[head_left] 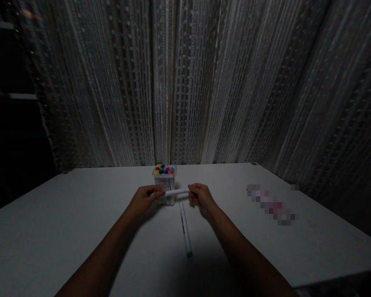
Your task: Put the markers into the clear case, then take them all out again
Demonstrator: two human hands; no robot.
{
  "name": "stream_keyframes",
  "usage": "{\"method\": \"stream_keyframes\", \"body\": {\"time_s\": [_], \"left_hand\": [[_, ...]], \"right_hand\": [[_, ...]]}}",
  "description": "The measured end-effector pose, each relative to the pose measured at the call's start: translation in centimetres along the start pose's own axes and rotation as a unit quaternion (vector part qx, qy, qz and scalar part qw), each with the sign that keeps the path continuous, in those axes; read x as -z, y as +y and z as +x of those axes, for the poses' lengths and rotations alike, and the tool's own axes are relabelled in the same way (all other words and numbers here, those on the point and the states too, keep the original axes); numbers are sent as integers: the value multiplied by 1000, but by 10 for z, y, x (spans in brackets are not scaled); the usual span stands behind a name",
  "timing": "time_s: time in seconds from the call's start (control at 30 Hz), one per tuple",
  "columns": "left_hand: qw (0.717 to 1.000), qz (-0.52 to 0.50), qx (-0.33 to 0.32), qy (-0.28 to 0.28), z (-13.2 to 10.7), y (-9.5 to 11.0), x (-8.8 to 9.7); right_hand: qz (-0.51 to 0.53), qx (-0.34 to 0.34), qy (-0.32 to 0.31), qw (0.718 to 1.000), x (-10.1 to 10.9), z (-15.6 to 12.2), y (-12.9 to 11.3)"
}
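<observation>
A white marker pen (pixel 176 192) is held level above the white table (pixel 64 222), one end in each hand. My left hand (pixel 144 199) is closed on its left end and my right hand (pixel 200 198) is closed on its right end. Just behind the pen stands a clear box (pixel 163 178) with several markers upright in it, their coloured caps showing on top. A second white marker with a green cap (pixel 184 229) lies on the table below the hands, pointing toward me.
A pale patterned curtain (pixel 204 82) hangs right behind the table's far edge. A blurred patch (pixel 273 204) lies on the table at the right. The scene is dim, with dark space to the left.
</observation>
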State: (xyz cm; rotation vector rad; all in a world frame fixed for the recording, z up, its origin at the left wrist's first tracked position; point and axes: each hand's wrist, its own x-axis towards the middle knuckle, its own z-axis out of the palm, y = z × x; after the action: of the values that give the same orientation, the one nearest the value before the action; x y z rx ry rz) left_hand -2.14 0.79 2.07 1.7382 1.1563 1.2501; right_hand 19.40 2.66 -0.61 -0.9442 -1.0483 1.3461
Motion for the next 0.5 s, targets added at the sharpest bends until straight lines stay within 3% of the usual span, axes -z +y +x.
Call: {"method": "stream_keyframes", "body": {"time_s": [0.2, 0.5], "left_hand": [[999, -17, 46, 24, 1, 0, 3], [998, -30, 52, -26, -1, 1, -3]], "right_hand": [[-21, -24, -43, 999, -1, -3, -2], [-35, -38, -90, 995, -5, -8, -5]]}}
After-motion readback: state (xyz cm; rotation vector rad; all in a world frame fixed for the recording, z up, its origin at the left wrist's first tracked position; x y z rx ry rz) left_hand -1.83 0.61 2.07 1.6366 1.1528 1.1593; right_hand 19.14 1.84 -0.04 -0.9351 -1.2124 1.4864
